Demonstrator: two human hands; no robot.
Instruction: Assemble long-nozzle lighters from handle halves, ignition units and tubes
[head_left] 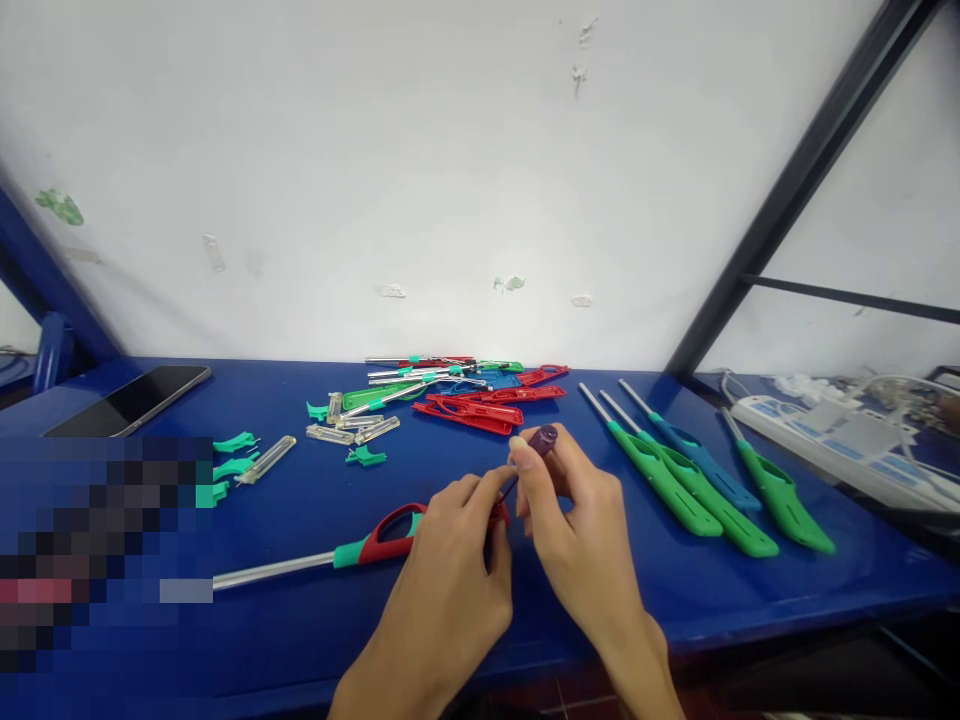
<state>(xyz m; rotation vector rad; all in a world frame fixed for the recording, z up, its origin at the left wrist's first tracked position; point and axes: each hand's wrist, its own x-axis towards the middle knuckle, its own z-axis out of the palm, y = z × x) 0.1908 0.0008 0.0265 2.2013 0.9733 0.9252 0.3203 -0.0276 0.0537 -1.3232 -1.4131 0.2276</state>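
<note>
Both your hands work close together over the blue surface (637, 592), fingers curled in. Your left hand (459, 562) is closed around the handle of the red lighter (375, 545), its fingers covering much of the grip; the teal collar and the metal rod extend to your left, where a blurred block hides the tip. Your right hand (583, 520) pinches a dark purple screwdriver (546, 437) between thumb and fingers, handle tilted up and the thin shaft angled down toward the end of the red handle; you cannot tell from here whether the tip sits in a screw. Just beyond your hands lie open red shells (480, 412), and behind them a jumble of metal rods (394, 398) mixed with green and blue shells. To the left of that heap are several clear tanks (379, 430), some touching each other, and a teal trigger (366, 457) lies a little nearer to you. Farther left, another clear tank (267, 460) rests beside more teal pieces (235, 466). A phone (131, 400) lies toward the left end. On your right, four lighters slant with rods pointing away: green (667, 490), green (716, 503), blue (709, 463) and green (784, 500). Past them sits a white power strip (821, 440) with cables.
</note>
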